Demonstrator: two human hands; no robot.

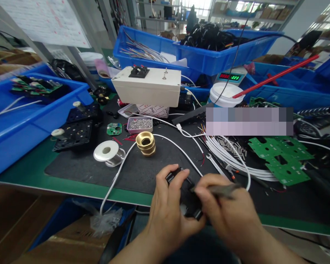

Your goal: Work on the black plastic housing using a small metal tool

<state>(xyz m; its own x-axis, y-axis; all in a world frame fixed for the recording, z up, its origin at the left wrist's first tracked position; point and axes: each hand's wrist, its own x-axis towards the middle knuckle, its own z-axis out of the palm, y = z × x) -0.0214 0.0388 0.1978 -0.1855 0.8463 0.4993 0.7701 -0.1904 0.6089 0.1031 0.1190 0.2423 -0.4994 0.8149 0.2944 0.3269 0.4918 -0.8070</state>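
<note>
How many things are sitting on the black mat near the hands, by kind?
Brass fitting: 1
Solder spool: 1
Tin of screws: 1
Small round green board: 1
Wrench: 1
Total: 5

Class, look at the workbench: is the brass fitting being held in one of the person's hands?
No: the brass fitting stands alone on the black mat, beyond both hands, which grip a small black part.

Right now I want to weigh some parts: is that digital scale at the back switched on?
On. The scale behind the white tub shows lit green digits on its display.
</note>
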